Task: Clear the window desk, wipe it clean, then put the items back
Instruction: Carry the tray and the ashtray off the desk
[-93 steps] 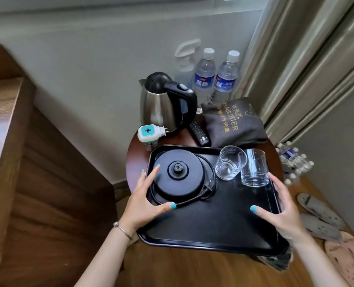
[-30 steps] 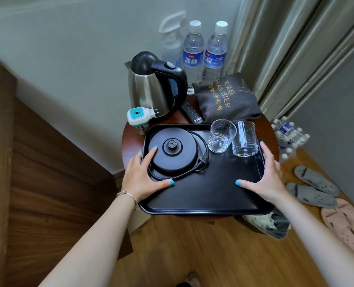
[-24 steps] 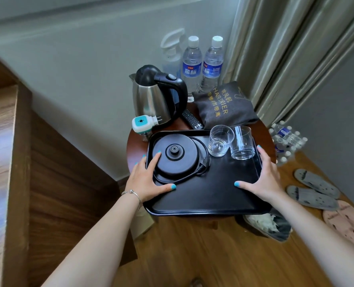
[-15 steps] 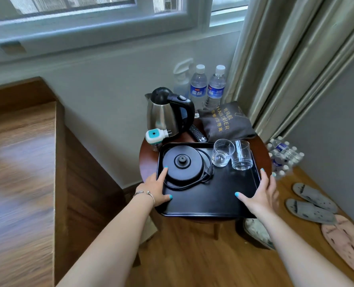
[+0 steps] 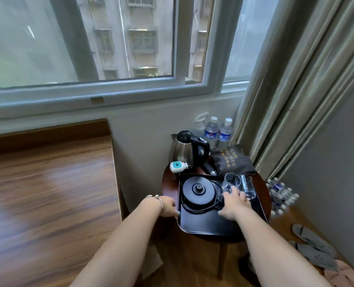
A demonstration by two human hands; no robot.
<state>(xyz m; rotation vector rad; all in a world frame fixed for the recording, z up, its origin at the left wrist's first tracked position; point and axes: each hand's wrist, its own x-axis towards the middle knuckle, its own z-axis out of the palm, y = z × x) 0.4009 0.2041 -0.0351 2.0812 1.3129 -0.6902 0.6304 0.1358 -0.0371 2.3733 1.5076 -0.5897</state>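
Head view: left hand [image 5: 168, 207] grips black rectangular plastic tray [image 5: 205, 223] at nine o'clock; right hand [image 5: 233, 203], grip released, touches clear glass tumbler [image 5: 231, 183].

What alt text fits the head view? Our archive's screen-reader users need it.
A person's left hand holds the left edge of a black tray on a small round table, while the right hand reaches to two glasses beside a kettle base on it. Behind stand a kettle and two water bottles below a window.
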